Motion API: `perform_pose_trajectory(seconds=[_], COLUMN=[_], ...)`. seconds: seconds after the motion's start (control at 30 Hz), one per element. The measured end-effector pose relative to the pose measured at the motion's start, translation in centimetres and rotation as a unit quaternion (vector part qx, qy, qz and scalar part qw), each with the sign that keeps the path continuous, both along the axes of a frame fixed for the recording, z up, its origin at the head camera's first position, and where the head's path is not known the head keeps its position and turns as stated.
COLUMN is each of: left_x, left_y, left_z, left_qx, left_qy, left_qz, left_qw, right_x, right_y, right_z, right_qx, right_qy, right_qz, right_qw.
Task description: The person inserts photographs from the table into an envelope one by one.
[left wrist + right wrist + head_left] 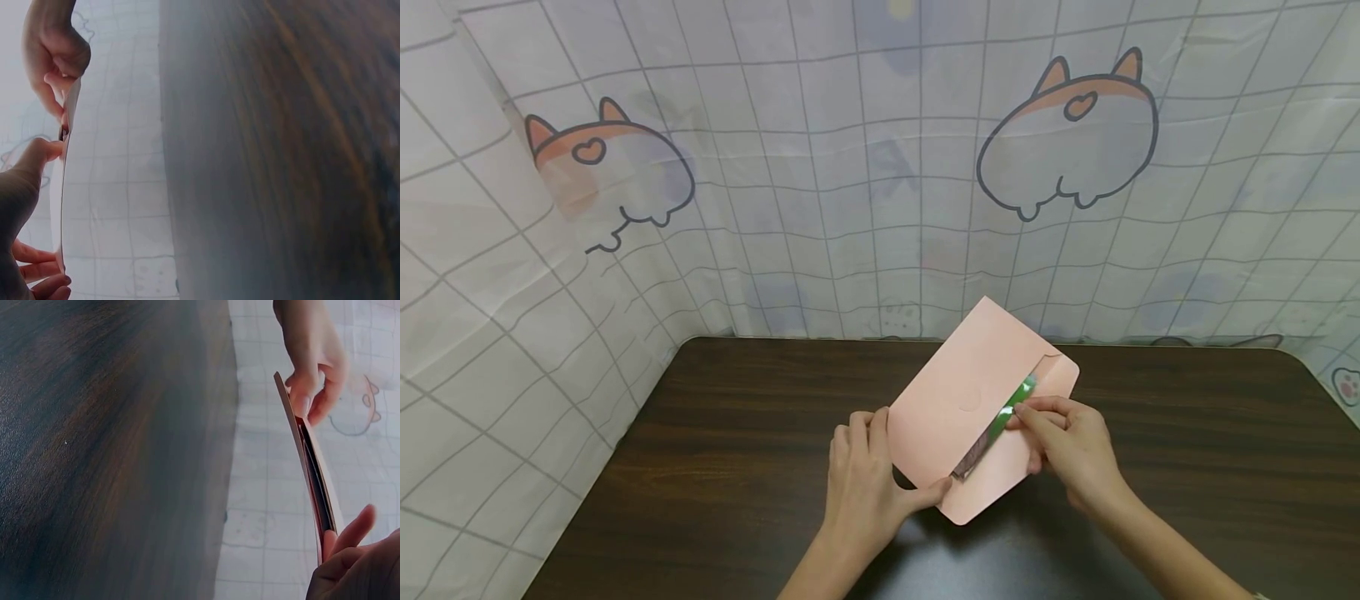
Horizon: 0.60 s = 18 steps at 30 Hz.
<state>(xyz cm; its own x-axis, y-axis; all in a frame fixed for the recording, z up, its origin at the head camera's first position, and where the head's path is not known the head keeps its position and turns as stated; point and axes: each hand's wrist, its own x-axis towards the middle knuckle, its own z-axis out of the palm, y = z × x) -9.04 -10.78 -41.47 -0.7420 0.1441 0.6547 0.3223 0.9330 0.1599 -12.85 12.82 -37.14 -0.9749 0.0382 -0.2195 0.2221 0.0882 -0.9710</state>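
A pale pink envelope (947,375) is held tilted above the dark table, its opening toward the lower right. Out of that opening shows the edge of a shiny green and dark brown packet (1000,423); the rest of it is hidden inside. My left hand (868,483) grips the envelope's left side, its thumb at the near end of the opening, fingers spread along the far edge. With thumb and forefinger at the opening, my right hand (1071,446) pinches the packet's green edge, while other fingertips lie against the flap. Edge-on, the envelope (294,406) appears in the right wrist view.
A dark wood-grain table (737,450) lies beneath both hands. Behind it and on the left hangs a white gridded curtain (820,183) with cartoon animal drawings, close to the table's back edge.
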Motion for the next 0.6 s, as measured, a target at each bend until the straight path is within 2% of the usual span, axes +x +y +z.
perform_pose_trajectory(seconds=[0.6], left_x=[-0.06], left_y=[0.12], left_z=[-0.13], left_qx=[-0.013], left_qy=[0.043], left_qz=[0.006], left_qw=[0.9989], right_x=[0.17], right_y=[-0.56], right_z=[0.03], right_qx=[0.006], right_qy=[0.022], right_qz=[-0.014], right_qw=[0.9997])
